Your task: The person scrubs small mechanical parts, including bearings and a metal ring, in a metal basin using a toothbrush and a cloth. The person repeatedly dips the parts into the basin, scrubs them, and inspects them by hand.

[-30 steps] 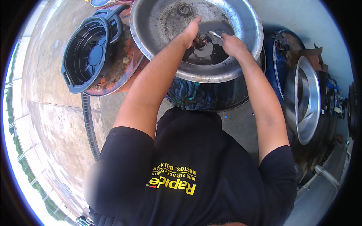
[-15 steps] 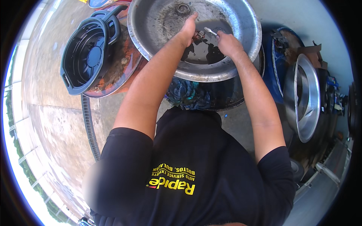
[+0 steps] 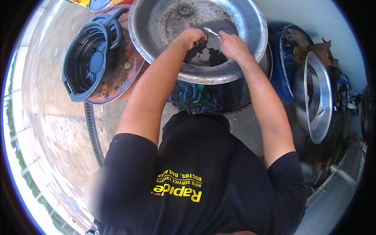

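Both my hands are inside a wide round metal basin [image 3: 246,23] with dark liquid pooled in its bottom. My right hand [image 3: 234,46] grips a slim white toothbrush [image 3: 212,31], its head pointing left toward my other hand. Fingers curled and closed, my left hand [image 3: 192,38] holds a small dark, wet part [image 3: 203,40], mostly hidden by the fingers, so its exact kind does not show. A round metal ring [image 3: 185,9] lies at the basin's far side.
A black drain pan [image 3: 70,80] rests on a rusty red drum [image 3: 127,80] at the left. Dark bluish plastic [image 3: 192,96] bunches below the basin's near rim. To the right stand a blue drum [image 3: 281,74] and another metal basin [image 3: 323,117], tilted on its side.
My left hand has turned and curled its fingers around the dark part, drawing down from the basin's middle. The right hand with the toothbrush has shifted slightly left.
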